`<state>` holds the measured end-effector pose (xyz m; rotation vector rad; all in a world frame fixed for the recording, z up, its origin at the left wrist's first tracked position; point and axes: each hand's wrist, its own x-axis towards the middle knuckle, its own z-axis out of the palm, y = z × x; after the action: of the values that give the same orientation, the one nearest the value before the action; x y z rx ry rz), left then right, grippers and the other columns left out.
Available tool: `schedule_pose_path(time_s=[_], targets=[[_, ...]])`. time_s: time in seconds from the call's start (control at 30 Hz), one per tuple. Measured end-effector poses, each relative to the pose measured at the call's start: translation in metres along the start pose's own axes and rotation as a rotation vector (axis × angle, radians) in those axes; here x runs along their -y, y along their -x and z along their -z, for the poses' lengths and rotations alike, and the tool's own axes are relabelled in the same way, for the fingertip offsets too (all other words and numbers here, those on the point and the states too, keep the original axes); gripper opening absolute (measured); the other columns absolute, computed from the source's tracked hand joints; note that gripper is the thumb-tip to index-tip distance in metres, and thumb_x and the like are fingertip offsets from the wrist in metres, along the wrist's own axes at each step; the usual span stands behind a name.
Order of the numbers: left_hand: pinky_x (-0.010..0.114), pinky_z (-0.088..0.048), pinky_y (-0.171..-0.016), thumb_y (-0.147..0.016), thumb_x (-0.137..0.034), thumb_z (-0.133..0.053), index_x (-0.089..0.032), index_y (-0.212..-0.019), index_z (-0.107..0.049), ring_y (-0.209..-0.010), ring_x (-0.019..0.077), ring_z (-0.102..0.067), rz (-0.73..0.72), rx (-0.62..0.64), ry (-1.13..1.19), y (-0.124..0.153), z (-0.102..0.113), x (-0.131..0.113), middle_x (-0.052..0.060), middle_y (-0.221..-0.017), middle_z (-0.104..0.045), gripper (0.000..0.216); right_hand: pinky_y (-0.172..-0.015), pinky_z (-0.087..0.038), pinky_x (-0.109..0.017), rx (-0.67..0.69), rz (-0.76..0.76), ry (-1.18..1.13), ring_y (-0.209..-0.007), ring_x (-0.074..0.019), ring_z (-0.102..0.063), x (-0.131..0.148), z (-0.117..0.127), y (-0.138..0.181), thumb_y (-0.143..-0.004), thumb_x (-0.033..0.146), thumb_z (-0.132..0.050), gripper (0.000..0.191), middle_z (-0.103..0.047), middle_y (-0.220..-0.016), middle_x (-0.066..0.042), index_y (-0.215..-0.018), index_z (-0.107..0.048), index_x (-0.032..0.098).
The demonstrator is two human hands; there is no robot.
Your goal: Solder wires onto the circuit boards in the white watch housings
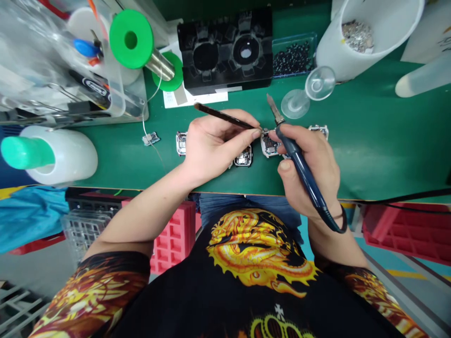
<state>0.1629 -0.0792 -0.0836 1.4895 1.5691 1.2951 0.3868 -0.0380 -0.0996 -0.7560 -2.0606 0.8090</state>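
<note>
My left hand (209,148) is closed around a pair of dark tweezers (223,116), whose tip meets the top edge of a small white-framed device (270,145) with its circuitry exposed. In my right hand (322,164) rests a dark blue soldering iron (303,170), its metal tip pointing up and away from the device. Fingers of that hand also touch the device's right side. Similar opened devices lie around: one (243,156) just below my left fingers, another (181,143) left of that hand, and one (319,130) partly behind my right hand.
A green solder spool (132,40) stands at the back left, near a black fixture (225,56). Beside it are a tray of small black parts (294,58), clear suction cups (296,104) and a white tub (327,51). A white bottle (75,155) and small circuit board (151,138) are at left.
</note>
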Motion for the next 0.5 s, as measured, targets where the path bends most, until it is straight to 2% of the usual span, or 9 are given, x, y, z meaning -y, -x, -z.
schedule_pose_path(time_s=[0.17, 0.3, 0.5], targets=[[0.035, -0.074, -0.077, -0.101, -0.039, -0.088, -0.025, -0.102, -0.086, -0.085, 0.0174, -0.082, 0.056, -0.016, 0.035, -0.0014, -0.0009, -0.0019, 0.000, -0.102, -0.085, 0.015, -0.116, -0.063, -0.050, -0.009, -0.005, -0.004, -0.123, -0.0296, -0.078, 0.0008, 0.0002, 0.0016, -0.114, 0.050, -0.059, 0.046, -0.080, -0.138, -0.007, -0.154, -0.063, 0.026], [0.036, -0.073, -0.076, -0.101, -0.041, -0.088, -0.025, -0.105, -0.084, -0.084, 0.0185, -0.083, 0.088, -0.005, 0.091, -0.0037, 0.0002, -0.0005, 0.000, -0.096, -0.084, 0.017, -0.113, -0.064, -0.053, -0.014, -0.008, -0.008, -0.114, -0.0289, -0.080, 0.0006, 0.0003, 0.0039, -0.113, 0.050, -0.057, 0.048, -0.080, -0.139, -0.003, -0.156, -0.061, 0.030], [0.036, -0.073, -0.077, -0.101, -0.044, -0.088, -0.023, -0.106, -0.083, -0.085, 0.0190, -0.084, 0.086, 0.015, 0.085, -0.0041, 0.0017, 0.0021, 0.001, -0.097, -0.084, 0.021, -0.111, -0.065, -0.050, 0.048, -0.085, 0.041, -0.116, -0.0282, -0.079, 0.0047, 0.0039, 0.0029, -0.114, 0.050, -0.056, 0.044, -0.080, -0.140, -0.001, -0.156, -0.057, 0.037]])
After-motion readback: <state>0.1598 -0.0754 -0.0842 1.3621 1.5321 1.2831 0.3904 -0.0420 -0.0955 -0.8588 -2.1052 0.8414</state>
